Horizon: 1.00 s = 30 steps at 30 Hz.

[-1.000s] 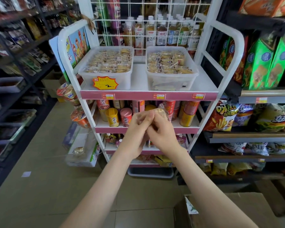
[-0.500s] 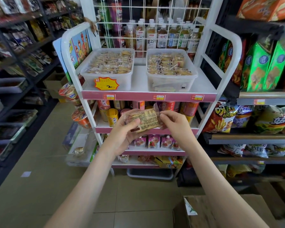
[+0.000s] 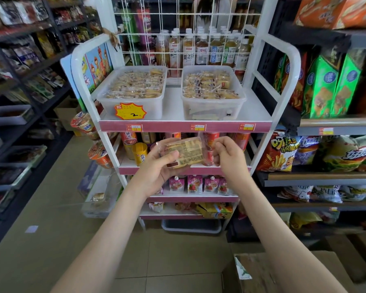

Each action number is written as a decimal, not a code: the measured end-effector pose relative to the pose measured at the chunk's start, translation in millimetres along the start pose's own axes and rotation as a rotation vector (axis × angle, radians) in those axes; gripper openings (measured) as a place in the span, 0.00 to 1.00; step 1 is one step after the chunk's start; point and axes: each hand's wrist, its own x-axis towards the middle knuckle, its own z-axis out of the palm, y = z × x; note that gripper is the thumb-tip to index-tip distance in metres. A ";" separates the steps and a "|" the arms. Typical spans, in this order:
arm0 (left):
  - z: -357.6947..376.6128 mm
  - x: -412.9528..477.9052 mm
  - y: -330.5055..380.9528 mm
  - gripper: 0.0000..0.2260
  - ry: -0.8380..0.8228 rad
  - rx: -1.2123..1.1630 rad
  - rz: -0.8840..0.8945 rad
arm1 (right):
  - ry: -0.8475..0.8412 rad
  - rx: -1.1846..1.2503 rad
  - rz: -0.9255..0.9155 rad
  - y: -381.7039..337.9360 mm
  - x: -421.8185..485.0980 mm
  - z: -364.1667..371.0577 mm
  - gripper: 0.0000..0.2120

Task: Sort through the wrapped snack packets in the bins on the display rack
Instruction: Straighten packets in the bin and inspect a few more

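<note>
My left hand (image 3: 156, 168) grips a clear-wrapped snack packet (image 3: 186, 151) with a printed label, thumb across its front, in front of the rack's second shelf. My right hand (image 3: 228, 157) has curled fingers at the packet's clear right end and pinches the wrapper edge. Above, on the top shelf of the white display rack (image 3: 184, 125), stand two translucent bins. The left bin (image 3: 152, 108) carries a yellow price star and is heaped with wrapped packets. The right bin (image 3: 237, 106) holds a looser pile of similar packets.
Lower rack shelves hold cans, cups and pink pouches (image 3: 194, 185). Bottled drinks (image 3: 201, 49) stand behind a white wire grid at the back. Snack shelving flanks the rack on both sides. A cardboard box (image 3: 283, 271) sits on the tiled floor at the lower right.
My hands were pressed together over the packet, then spread apart with it stretched between them. The packet now faces me, label out, and the view has shifted slightly.
</note>
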 end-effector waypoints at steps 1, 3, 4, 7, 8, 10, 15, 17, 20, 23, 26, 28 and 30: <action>-1.9 1.5 1.0 0.15 0.016 -0.011 0.005 | 0.029 0.011 0.010 -0.4 4.6 -8.5 0.13; -5.1 5.7 2.4 0.16 0.030 -0.017 0.004 | 0.030 -0.024 0.007 0.2 14.3 -25.5 0.11; -4.5 8.4 2.8 0.16 0.027 -0.010 -0.001 | 0.009 -0.042 -0.002 0.4 17.7 -31.6 0.11; 7.5 19.1 1.2 0.16 0.007 0.008 -0.005 | -0.097 -0.023 -0.057 0.1 23.1 -40.3 0.07; 13.3 23.2 0.6 0.15 -0.004 0.014 -0.004 | -0.148 -0.026 -0.072 -0.2 24.6 -41.0 0.06; 24.3 32.3 0.0 0.14 -0.019 0.035 -0.003 | -0.217 -0.053 -0.085 -1.0 30.1 -41.1 0.04; 42.0 57.7 3.3 0.15 -0.036 0.068 0.004 | -0.172 0.033 -0.066 -6.4 53.7 -50.6 0.05; 46.5 67.7 5.8 0.15 -0.049 0.076 0.008 | -0.190 0.073 -0.052 -5.9 65.0 -56.5 0.07; 54.9 85.5 11.2 0.14 -0.023 0.095 0.026 | -0.193 0.037 -0.056 -6.7 87.5 -59.1 0.05; 65.7 111.5 26.7 0.11 0.087 0.152 0.060 | -0.014 -0.275 -0.279 -18.9 111.8 -53.6 0.08; 83.2 141.0 52.1 0.08 0.092 0.233 0.109 | -0.042 -0.434 -0.558 -42.9 130.9 -37.2 0.22; 93.2 163.1 70.5 0.08 0.004 0.290 0.093 | -0.054 -0.562 -0.635 -50.2 151.5 -25.8 0.32; 94.8 188.6 87.8 0.15 -0.106 0.348 0.062 | 0.008 -0.504 -0.615 -56.1 178.0 -24.0 0.31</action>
